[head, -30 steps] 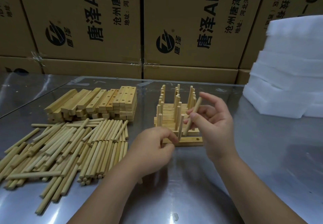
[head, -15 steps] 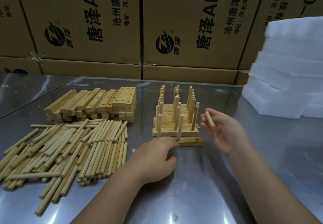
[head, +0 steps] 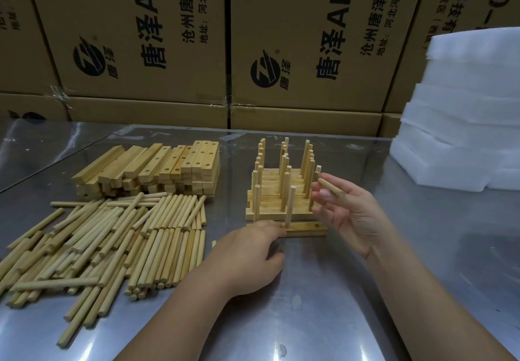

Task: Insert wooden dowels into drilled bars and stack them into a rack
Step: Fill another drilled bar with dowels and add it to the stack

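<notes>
Two hands: bare, both over the shiny steel table [head: 309, 321], head view.
Left hand [head: 247, 256]: back up, fingers bent, tips holding down the left part of the front drilled wooden bar [head: 306, 229]; thumb tucked on the near side.
Front bar: flat on the table, touching the rack's front; two dowels upright in it, a hole showing at its right end.
Right hand [head: 351, 214]: palm up just right of the rack, fingers loosely spread, thumb and fingers pinching a pale round wooden dowel [head: 332, 189].
Held dowel: tilted, free end pointing up-left at the rack's right column, apart from the front bar.
Rack [head: 270, 211]: stepped stack of light wooden bars, upright dowels in three columns, mid-table.
Loose dowels [head: 112, 242]: big heap left of the left hand.
Spare drilled bars [head: 168, 166]: pile behind the heap, left of the rack.
Background: brown printed cardboard boxes [head: 140, 37] along the far edge; white foam sheets [head: 464, 107] stacked at right.
</notes>
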